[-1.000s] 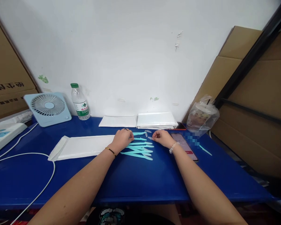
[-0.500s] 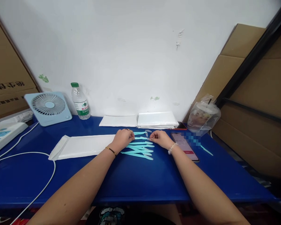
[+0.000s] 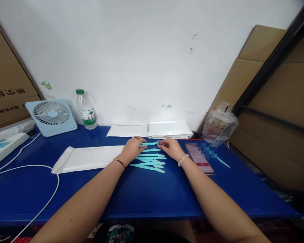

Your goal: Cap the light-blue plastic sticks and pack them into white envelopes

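Several thin turquoise sticks (image 3: 152, 157) with pale ends lie in a fanned row on the blue table (image 3: 157, 195). My left hand (image 3: 134, 148) has its fingers closed on the left part of the uppermost stick (image 3: 150, 143). At that stick's right end, my right hand (image 3: 169, 147) pinches a small clear piece (image 3: 158, 143). The left forearm and hand lie over the right end of a long white padded envelope (image 3: 91, 158). A phone (image 3: 199, 158) with a lit screen lies right of my right hand.
White envelopes (image 3: 169, 129) lie along the wall. At the left are a blue fan (image 3: 52, 114), a water bottle (image 3: 86, 111), a power strip (image 3: 5, 148) and a white cable (image 3: 56, 189). A bagged cup (image 3: 219, 125) stands right, near another stick (image 3: 223, 162).
Both hands have moved slightly up, from the second stick to the uppermost one. The second stick now lies free of my fingers.
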`<state>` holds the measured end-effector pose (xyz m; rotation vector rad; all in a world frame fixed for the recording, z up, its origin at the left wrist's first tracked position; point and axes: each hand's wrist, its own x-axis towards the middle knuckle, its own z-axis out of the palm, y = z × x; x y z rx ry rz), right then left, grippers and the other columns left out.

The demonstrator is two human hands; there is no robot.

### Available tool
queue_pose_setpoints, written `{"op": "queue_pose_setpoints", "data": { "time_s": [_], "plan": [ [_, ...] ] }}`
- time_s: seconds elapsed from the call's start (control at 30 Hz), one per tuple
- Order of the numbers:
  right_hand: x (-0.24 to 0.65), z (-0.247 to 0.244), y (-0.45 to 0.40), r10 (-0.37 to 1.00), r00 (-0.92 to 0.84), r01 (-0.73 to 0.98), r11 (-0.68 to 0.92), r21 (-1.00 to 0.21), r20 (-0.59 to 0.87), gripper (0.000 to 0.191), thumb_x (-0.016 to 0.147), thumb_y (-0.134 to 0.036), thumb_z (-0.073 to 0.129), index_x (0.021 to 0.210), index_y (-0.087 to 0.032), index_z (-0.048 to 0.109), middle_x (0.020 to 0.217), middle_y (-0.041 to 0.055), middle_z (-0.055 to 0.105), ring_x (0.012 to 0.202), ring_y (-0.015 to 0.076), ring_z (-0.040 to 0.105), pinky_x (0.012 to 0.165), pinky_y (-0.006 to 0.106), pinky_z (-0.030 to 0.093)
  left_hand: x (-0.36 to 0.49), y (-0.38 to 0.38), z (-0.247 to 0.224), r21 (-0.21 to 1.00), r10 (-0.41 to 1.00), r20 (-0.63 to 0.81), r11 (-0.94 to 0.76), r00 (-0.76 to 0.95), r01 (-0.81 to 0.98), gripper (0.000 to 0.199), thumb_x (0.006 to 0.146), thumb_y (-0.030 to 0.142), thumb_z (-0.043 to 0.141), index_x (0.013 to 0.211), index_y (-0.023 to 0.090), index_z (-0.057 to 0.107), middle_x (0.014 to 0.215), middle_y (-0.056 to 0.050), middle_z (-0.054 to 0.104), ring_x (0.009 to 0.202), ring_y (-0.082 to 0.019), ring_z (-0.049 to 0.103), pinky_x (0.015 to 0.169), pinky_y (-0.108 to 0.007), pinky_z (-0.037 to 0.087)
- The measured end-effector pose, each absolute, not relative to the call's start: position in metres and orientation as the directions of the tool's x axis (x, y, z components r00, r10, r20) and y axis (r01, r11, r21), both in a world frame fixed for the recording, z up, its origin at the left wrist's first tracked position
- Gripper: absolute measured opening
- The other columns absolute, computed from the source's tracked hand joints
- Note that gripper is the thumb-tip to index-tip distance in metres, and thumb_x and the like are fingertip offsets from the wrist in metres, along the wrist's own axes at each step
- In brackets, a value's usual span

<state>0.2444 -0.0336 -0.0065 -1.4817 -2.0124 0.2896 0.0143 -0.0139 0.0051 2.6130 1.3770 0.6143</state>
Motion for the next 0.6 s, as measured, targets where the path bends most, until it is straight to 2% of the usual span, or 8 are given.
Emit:
{"op": "queue_pose_setpoints", "data": {
  "time_s": [0.07,0.2,0.3,0.43,0.53,0.6],
  "plan": [
    [0.241,-0.009,-0.028,0.915,-0.167,0.831,0.331,-0.447,0.366,0.018,0.077,-0.032,0.063,0.086,-0.017,0.066,0.079,0.0039,0.061,0.07,0.0144,0.056,0.065,0.025,0.043,0.013,-0.011,0.004,0.265,0.824,0.3,-0.556,0.48,0.788,0.032,0.085,0.033,0.049,0.111,0.02,0.06,0.114,-0.007,0.06,0.108,-0.022,0.051,0.089,-0.031,0.041],
    [0.239,-0.01,-0.023,0.927,-0.185,0.908,0.289,-0.304,0.327,0.009,0.079,-0.025,0.06,0.076,-0.018,0.065,0.082,0.0055,0.061,0.072,0.0158,0.056,0.065,0.025,0.04,0.012,-0.007,0.001,0.246,0.834,0.254,-0.545,0.489,0.802,0.02,0.084,0.027,0.048,0.093,0.022,0.065,0.098,-0.004,0.065,0.094,-0.02,0.057,0.079,-0.028,0.043],
    [0.246,-0.009,-0.024,0.933,-0.165,0.942,0.245,-0.23,0.319,0.009,0.077,-0.02,0.058,0.07,-0.018,0.063,0.078,0.0057,0.06,0.069,0.0156,0.054,0.061,0.025,0.038,0.011,-0.008,0.002,0.253,0.835,0.247,-0.546,0.493,0.798,0.02,0.084,0.023,0.046,0.084,0.021,0.066,0.091,-0.003,0.067,0.086,-0.018,0.059,0.073,-0.026,0.043],
    [0.258,-0.008,-0.024,0.932,-0.185,0.91,0.282,-0.303,0.311,0.008,0.072,-0.014,0.058,0.067,-0.017,0.063,0.073,0.003,0.058,0.064,0.0133,0.052,0.06,0.023,0.038,0.01,-0.01,0.005,0.279,0.849,0.224,-0.526,0.478,0.803,0.021,0.083,0.024,0.046,0.084,0.022,0.067,0.092,-0.003,0.067,0.086,-0.017,0.059,0.071,-0.025,0.043],
    [0.263,-0.009,-0.024,0.912,-0.261,0.838,0.377,-0.395,0.316,0.01,0.075,-0.013,0.056,0.072,-0.017,0.065,0.073,0.0016,0.058,0.065,0.0129,0.053,0.062,0.023,0.04,0.01,-0.009,0.006,0.283,0.856,0.224,-0.515,0.466,0.809,0.022,0.082,0.024,0.045,0.085,0.022,0.067,0.091,-0.003,0.067,0.085,-0.017,0.059,0.071,-0.024,0.044],
    [0.263,-0.01,-0.024,0.901,-0.289,0.816,0.408,-0.409,0.323,0.012,0.078,-0.014,0.054,0.075,-0.017,0.066,0.077,0.0023,0.059,0.067,0.0129,0.054,0.063,0.023,0.04,0.01,-0.008,0.005,0.281,0.855,0.225,-0.516,0.467,0.809,0.022,0.082,0.023,0.045,0.085,0.022,0.067,0.091,-0.003,0.067,0.084,-0.017,0.059,0.07,-0.024,0.044]
  ]
}}
